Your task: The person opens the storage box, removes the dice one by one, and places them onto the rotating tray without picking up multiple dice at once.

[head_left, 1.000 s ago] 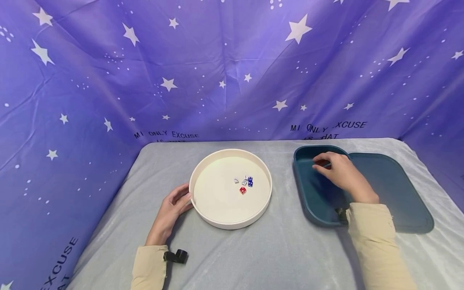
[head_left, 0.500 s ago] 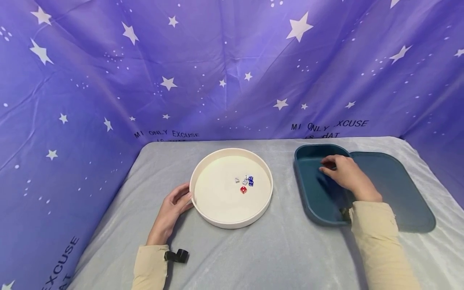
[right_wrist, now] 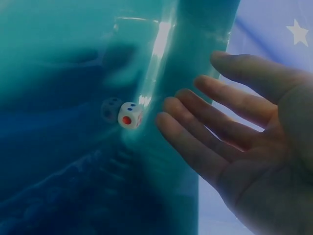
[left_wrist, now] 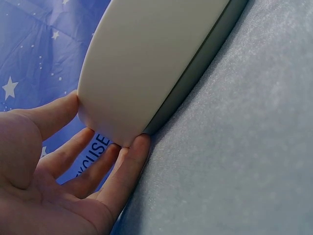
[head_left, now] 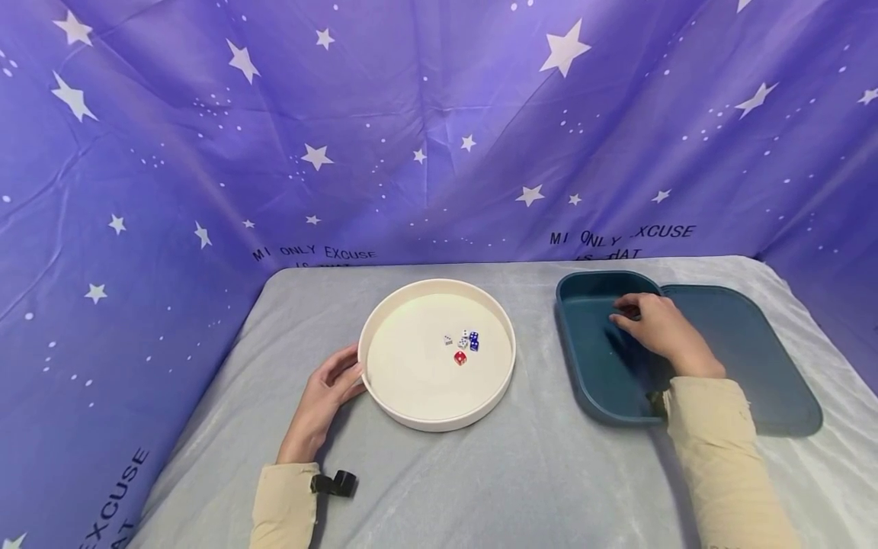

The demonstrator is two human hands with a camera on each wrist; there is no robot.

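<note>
My left hand (head_left: 322, 400) touches the outer left side of a round cream tray (head_left: 439, 425). Seen from the left wrist, the thumb meets the rim while the extended fingers press along the wall down to its base. In the tray lie a red die (head_left: 460, 358), two blue dice (head_left: 474, 345) and several white dice (head_left: 463, 344). Over the dark teal box (head_left: 576, 374) hovers my right hand (head_left: 661, 328), fingers loosely bent with nothing between them. The right wrist view shows a white die (right_wrist: 130, 115) with red and blue pips inside the box, just off the fingertips.
A flat teal lid-like panel (head_left: 761, 366) lies against the box's right side. Grey plush cloth (head_left: 507, 480) covers the table. Behind and to the left hangs a purple curtain (head_left: 384, 114) with white stars.
My right hand has shifted slightly to the right over the teal box. The left hand, the cream tray and its dice hold their places.
</note>
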